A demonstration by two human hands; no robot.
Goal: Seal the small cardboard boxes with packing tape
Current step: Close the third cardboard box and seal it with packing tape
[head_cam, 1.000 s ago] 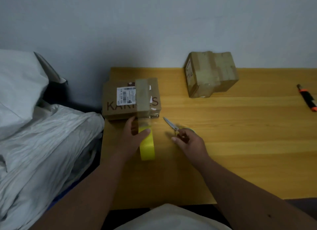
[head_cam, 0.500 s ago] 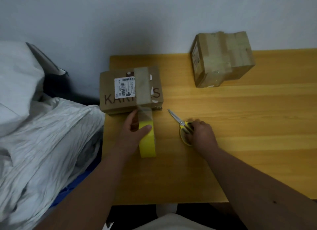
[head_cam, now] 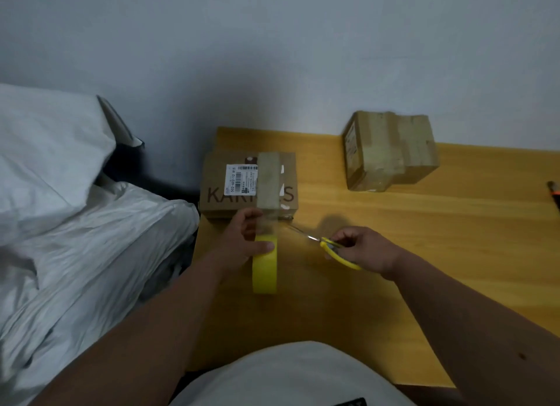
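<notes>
The box I am taping [head_cam: 248, 185] sits at the centre of the frame, at the left end of the wooden table [head_cam: 424, 254]. It is flat brown cardboard with dark letters across the top, partly covered, and a white barcode label [head_cam: 241, 178] near its upper left. A strip of clear tape [head_cam: 269, 187] runs down over its top, crossing the letters, and goes on off the near edge to the roll.

My left hand [head_cam: 242, 245] grips the yellow tape roll [head_cam: 265, 264], which stands on edge just below the box; my thumb lies across the roll's top and my fingers curl behind the stretched tape. My right hand [head_cam: 366, 249] is closed round the yellow handles of the scissors [head_cam: 325, 244], fingers through or around the loops, I cannot tell which. The blades point up and left toward the box's lower right corner, their tips close to the tape; whether they touch it is not clear.

A second, taller box [head_cam: 391, 154], already wrapped in tape, stands in the upper right of the table, well apart from the first. At the far right edge of the frame an orange and black tool [head_cam: 554, 195] lies partly cut off. Rumpled white bedding [head_cam: 75, 223] fills the left of the frame, right beside the table's left edge. My white shirt [head_cam: 291, 375] shows at the bottom centre, and my forearms cross the near part of the table.
</notes>
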